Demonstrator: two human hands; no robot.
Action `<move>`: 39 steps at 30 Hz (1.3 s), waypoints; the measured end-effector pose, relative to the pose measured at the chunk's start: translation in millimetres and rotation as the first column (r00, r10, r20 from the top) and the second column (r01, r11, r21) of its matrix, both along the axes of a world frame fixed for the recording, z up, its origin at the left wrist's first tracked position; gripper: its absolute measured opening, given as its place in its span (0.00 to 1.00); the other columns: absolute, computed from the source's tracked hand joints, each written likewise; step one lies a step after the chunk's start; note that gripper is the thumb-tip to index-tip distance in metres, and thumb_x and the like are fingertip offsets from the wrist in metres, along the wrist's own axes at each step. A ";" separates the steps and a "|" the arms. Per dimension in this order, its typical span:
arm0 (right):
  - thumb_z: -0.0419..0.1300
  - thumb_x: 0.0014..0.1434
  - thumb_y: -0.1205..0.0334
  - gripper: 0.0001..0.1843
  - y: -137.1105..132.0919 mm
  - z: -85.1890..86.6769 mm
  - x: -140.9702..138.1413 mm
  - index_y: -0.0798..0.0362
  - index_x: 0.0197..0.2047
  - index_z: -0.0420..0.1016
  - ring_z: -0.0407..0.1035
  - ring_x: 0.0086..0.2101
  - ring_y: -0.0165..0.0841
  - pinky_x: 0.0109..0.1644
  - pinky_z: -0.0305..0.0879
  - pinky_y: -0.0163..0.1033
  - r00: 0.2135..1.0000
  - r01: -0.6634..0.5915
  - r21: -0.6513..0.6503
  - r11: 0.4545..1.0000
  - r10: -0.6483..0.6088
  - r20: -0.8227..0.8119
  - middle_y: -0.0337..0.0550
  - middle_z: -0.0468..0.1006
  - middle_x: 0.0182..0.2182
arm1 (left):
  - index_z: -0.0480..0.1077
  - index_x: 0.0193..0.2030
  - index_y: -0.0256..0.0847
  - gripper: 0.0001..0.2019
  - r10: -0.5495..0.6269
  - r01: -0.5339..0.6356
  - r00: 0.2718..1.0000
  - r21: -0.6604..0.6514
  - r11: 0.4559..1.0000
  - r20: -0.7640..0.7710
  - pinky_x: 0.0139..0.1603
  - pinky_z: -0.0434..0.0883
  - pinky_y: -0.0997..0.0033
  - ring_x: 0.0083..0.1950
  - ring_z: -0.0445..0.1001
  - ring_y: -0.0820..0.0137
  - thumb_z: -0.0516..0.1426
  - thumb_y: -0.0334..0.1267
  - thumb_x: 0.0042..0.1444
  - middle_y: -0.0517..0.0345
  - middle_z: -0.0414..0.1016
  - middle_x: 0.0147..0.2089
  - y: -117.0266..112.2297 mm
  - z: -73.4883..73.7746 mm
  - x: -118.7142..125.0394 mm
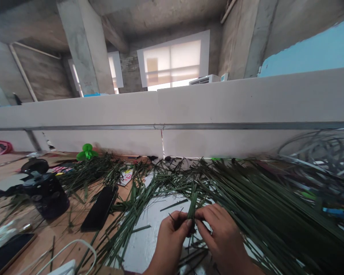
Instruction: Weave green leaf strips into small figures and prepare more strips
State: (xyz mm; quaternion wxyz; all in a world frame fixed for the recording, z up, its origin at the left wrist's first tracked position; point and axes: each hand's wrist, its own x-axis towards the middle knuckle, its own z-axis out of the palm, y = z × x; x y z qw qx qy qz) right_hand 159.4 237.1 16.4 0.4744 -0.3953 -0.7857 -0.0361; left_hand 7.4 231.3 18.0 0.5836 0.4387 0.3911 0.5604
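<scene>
Close together at the lower middle, both of my hands work on a folded strip of green leaf that stands roughly upright between them. My left hand pinches its lower end between thumb and fingers. From the other side, the closed fingertips of my right hand grip the same leaf strip. What lies under the fingertips is partly hidden. Beneath the hands is a white board, strewn with cut leaf scraps. To the right lies a large pile of long green leaves.
Left of the board lie a black phone and a dark open-lidded bottle. Another phone and a white cable are at lower left. A green propeller-like piece stands by the white partition. Coiled cables sit at right.
</scene>
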 end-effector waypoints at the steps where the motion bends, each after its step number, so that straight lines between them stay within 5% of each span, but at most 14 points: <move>1: 0.55 0.65 0.69 0.07 -0.2 0.0 -0.3 0.49 0.36 0.70 0.68 0.32 0.38 0.39 0.59 0.42 1.000 -0.004 0.005 1.000 0.004 -0.009 0.40 0.76 0.30 | 0.78 0.29 0.35 0.20 0.001 -0.001 1.000 -0.002 1.000 0.002 0.34 0.65 0.71 0.29 0.68 0.70 0.72 0.51 0.38 0.56 0.76 0.27 0.2 0.4 -0.1; 11: 0.56 0.64 0.72 0.15 -4.2 -6.3 -4.7 0.47 0.49 0.76 0.73 0.41 0.39 0.45 0.68 0.44 0.993 -0.058 -0.007 0.998 0.057 -0.101 0.42 0.81 0.40 | 0.79 0.29 0.36 0.23 0.045 -0.044 0.999 -0.016 0.999 0.029 0.33 0.66 0.71 0.28 0.67 0.71 0.73 0.54 0.35 0.58 0.74 0.24 2.4 7.3 -7.3; 20: 0.58 0.63 0.66 0.12 -6.6 1.7 -7.5 0.45 0.43 0.82 0.76 0.39 0.40 0.43 0.74 0.42 0.950 -0.112 -0.146 0.983 0.063 -0.305 0.44 0.82 0.38 | 0.80 0.32 0.36 0.22 0.063 -0.063 0.998 0.033 0.997 0.012 0.37 0.68 0.69 0.32 0.71 0.67 0.72 0.54 0.39 0.52 0.79 0.29 3.2 5.9 -6.1; 34: 0.63 0.59 0.55 0.10 -5.6 10.6 -7.4 0.49 0.39 0.83 0.79 0.40 0.43 0.46 0.75 0.46 0.853 -0.280 -0.469 0.837 -0.007 -0.523 0.47 0.84 0.38 | 0.81 0.40 0.38 0.15 0.121 -0.099 0.982 0.147 0.984 -0.148 0.43 0.70 0.66 0.39 0.74 0.62 0.66 0.47 0.51 0.51 0.82 0.37 2.1 2.2 -10.1; 39: 0.62 0.60 0.58 0.07 -4.4 4.3 -8.4 0.48 0.38 0.83 0.79 0.37 0.41 0.42 0.76 0.42 0.866 -0.270 -0.366 0.891 0.058 -0.497 0.45 0.83 0.35 | 0.81 0.37 0.37 0.18 0.126 -0.110 0.984 0.121 0.987 -0.129 0.41 0.69 0.67 0.37 0.73 0.63 0.68 0.50 0.49 0.51 0.81 0.34 1.8 1.4 -9.5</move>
